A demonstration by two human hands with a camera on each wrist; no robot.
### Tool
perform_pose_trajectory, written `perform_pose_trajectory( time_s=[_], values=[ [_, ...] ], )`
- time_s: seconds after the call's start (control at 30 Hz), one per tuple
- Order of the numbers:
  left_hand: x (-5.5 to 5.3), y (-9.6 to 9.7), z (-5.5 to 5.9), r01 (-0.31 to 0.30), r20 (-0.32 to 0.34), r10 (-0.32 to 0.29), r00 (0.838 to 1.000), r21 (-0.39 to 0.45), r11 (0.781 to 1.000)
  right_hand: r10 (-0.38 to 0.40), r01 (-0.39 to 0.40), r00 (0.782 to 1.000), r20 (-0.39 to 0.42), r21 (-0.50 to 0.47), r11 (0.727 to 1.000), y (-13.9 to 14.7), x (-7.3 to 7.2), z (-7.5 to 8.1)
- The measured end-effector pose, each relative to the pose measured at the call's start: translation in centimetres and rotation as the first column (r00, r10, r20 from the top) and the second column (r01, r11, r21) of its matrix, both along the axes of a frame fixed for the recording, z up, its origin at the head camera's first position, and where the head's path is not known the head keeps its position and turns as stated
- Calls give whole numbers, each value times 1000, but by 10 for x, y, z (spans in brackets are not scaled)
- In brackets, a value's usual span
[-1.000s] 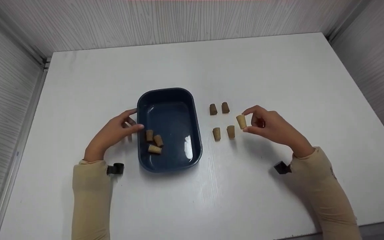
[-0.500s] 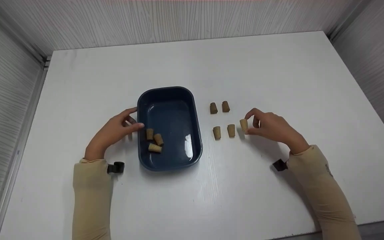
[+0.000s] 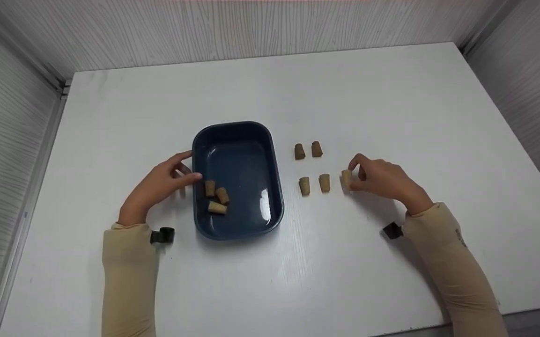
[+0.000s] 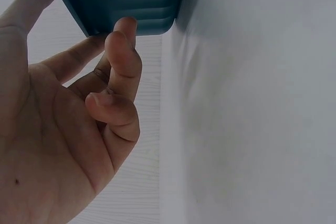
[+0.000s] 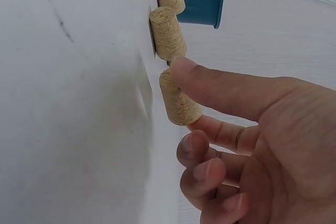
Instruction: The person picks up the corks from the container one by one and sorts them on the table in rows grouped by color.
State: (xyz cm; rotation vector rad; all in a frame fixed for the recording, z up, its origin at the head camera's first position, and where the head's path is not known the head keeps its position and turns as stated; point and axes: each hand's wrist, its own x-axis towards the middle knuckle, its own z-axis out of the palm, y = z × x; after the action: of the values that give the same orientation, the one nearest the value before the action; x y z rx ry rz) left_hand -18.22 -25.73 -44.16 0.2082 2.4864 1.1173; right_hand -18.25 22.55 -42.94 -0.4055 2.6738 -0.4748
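My right hand (image 3: 383,180) pinches a light cork stopper (image 3: 346,177) between thumb and index finger, low at the right end of a row. In the right wrist view this cork (image 5: 181,103) stands close to the tabletop; whether it touches is unclear. Two light corks, one nearer the dish (image 3: 304,186) and a middle cork (image 3: 324,183), continue the row leftward. Behind them stand two darker corks, a left one (image 3: 299,151) and a right one (image 3: 316,149). My left hand (image 3: 164,181) holds the left rim of a dark blue rectangular dish (image 3: 277,187), thumb over the edge.
Three corks lie inside the dish near its left wall, among them a light one (image 3: 217,208) on its side. The white table (image 3: 373,93) meets a wood-grain panel (image 3: 251,30) at the back. A black wrist camera (image 3: 393,230) sticks out from the right sleeve.
My right hand has lowered its cork and shifted it slightly right, into line with the other two light corks. The left hand and dish keep their place.
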Motion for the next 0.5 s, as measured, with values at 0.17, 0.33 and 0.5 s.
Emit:
perform_pose_trajectory(
  time_s=[0.17,0.33,0.5],
  values=[
    [-1,0,1,-1,7,1,1000,1,1000,15,-15,1000,10,15,1000,-1,0,-1],
    [-1,1,2,-1,13,1,1000,0,1000,10,-11,999,36,36,999,-1,0,0],
    [-1,1,1,-4,8,4,1000,-11,1000,11,-12,1000,20,46,999,-1,1,-2]
  ],
)
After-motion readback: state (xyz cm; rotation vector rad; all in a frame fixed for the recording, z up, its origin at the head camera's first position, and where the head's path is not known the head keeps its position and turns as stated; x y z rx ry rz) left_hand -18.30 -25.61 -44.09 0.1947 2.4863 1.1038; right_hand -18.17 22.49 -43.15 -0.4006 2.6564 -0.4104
